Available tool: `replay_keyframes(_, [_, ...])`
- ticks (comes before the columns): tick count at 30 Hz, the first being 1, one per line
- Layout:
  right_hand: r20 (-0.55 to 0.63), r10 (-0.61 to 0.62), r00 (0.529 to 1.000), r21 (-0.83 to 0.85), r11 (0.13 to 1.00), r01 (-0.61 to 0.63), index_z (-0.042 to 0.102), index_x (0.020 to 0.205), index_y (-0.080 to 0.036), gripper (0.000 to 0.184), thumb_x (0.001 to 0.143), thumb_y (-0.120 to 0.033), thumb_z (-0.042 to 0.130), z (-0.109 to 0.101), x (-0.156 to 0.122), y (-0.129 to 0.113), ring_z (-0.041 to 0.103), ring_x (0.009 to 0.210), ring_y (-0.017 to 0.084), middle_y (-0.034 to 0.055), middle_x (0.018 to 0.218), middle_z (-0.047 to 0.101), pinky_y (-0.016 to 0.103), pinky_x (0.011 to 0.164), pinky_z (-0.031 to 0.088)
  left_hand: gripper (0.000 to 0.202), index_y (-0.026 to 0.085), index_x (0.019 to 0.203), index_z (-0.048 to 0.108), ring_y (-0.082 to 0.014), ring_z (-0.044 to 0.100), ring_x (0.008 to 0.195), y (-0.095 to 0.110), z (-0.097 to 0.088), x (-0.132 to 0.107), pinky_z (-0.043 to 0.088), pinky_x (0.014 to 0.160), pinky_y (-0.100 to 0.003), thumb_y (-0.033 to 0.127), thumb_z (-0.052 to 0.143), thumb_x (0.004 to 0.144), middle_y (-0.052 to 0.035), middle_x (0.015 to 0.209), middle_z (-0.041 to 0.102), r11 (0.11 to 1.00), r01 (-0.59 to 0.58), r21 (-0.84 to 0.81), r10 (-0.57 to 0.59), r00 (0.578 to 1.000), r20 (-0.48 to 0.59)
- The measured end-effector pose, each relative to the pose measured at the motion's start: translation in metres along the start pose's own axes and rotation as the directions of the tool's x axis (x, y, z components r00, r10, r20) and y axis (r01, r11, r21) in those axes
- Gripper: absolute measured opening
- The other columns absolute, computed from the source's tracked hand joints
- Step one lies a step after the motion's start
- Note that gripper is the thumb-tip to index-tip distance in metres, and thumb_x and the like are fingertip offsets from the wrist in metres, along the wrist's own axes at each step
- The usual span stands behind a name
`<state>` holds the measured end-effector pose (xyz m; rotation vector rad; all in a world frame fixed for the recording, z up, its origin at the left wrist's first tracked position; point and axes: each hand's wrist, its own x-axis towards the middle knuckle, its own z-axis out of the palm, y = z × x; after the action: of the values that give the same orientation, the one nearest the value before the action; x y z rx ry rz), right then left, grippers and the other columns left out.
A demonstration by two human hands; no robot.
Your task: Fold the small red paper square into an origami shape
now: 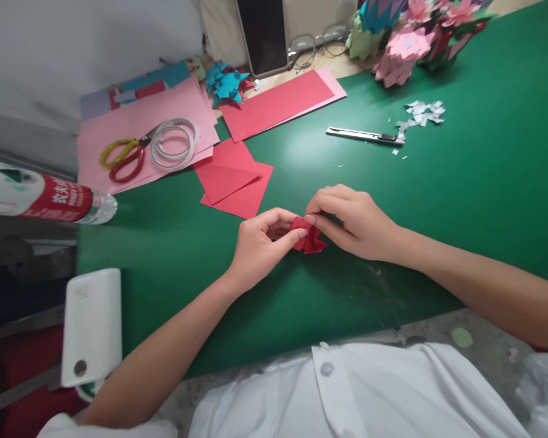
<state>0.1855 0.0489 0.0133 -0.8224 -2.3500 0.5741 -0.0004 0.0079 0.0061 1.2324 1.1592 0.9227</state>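
Observation:
A small folded piece of red paper (314, 244) is held between my two hands, just above the green tabletop. My left hand (265, 246) pinches its left side, thumb on top and fingers behind. On the upper right edge, my right hand (354, 220) grips it between thumb and curled fingers. The folds stick out in points at the lower right, and part of the paper is hidden by my fingers. Just beyond my left hand lie flat sheets of red paper (235, 173), overlapping each other.
Scissors (128, 159) and tape rolls (174, 145) rest on pink sheets (89, 146) at the left. A utility knife (365, 135) lies near white paper scraps (422, 114). Paper flowers (404, 52), a phone (263, 36) and glasses (317, 47) are behind. A bottle (59, 198) and white power bank (94, 325) line the left edge.

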Motion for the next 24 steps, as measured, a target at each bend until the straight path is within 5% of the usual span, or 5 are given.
replay_keyframes(13, [0.113, 0.216, 0.97, 0.286, 0.928, -0.24, 0.053, 0.104, -0.014, 0.019, 0.089, -0.026, 0.051, -0.007, 0.001, -0.001, 0.052, 0.06, 0.009, -0.0016, 0.069, 0.058, 0.02, 0.056, 0.036, 0.018, 0.016, 0.083, 0.065, -0.0138, 0.07, 0.073, 0.0, -0.004, 0.003, 0.059, 0.069, -0.022, 0.024, 0.076, 0.072, -0.0003, 0.079, 0.072, 0.996, -0.007, -0.086, 0.004, 0.999, -0.041])
replay_keyframes(24, [0.258, 0.313, 0.914, 0.448, 0.799, -0.401, 0.06, 0.081, -0.014, 0.019, 0.088, -0.031, 0.055, -0.011, 0.005, 0.002, 0.049, 0.056, 0.009, 0.0003, 0.065, 0.06, 0.022, 0.051, 0.033, 0.027, 0.022, 0.102, 0.066, -0.0114, 0.068, 0.069, -0.004, -0.004, 0.002, 0.057, 0.065, -0.019, 0.025, 0.073, 0.076, 0.0022, 0.075, 0.072, 0.997, -0.071, -0.017, 0.07, 0.995, -0.076])
